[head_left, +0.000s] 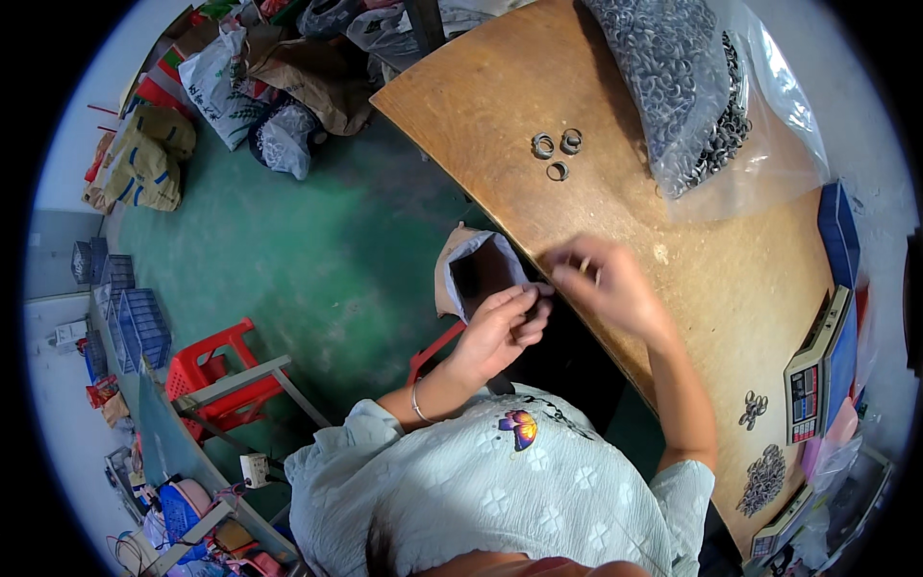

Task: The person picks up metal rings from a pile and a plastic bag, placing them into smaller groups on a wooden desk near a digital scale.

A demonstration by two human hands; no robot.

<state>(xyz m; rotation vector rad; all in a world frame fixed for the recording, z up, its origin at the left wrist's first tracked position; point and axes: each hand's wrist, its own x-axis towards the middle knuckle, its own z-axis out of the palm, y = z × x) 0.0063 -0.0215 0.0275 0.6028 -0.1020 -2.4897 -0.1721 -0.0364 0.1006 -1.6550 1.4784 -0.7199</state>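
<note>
The thumb and fingertips of the left hand are drawn close together, the other fingers curled in; I cannot tell whether anything small is pinched there. Just beside it, over the table's edge, the right hand is bent at the fingers and blurred, so from here I cannot make out what it grips, if anything. A silvery bangle circles the left wrist.

Right behind the left hand stands a brown paper sack with a pale lining, its mouth gaping, close against the wooden table. Farther up the tabletop, apart from both hands, metal rings sit in a little group of three spots. Beyond them slumps a clear plastic bag full of curved grey metal pieces. Toward the table's right end are a small cluster and a bigger heap of metal pieces, near a weighing scale. Across the green floor there's a red plastic stool.
</note>
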